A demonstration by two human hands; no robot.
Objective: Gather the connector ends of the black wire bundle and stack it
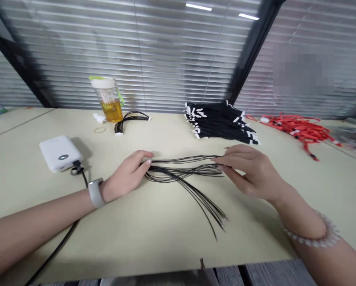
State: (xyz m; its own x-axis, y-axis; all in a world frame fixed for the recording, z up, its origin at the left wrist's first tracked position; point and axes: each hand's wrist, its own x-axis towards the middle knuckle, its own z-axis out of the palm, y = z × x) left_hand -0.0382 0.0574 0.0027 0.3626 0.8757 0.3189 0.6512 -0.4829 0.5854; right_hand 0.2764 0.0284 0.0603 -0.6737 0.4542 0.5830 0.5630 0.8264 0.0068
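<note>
Black wires (172, 171) between left hand (129, 171) and right hand (253, 171), in both hands' pinch

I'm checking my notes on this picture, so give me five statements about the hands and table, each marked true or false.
1. The left hand holds black wires. True.
2. The right hand rests on the white device. False: its fingers pinch black wires.
3. The red cables lie right of the bottle. True.
4. The bottle is empty. False: it contains amber liquid.
5. A black cord plugs into the white device. True.
</note>
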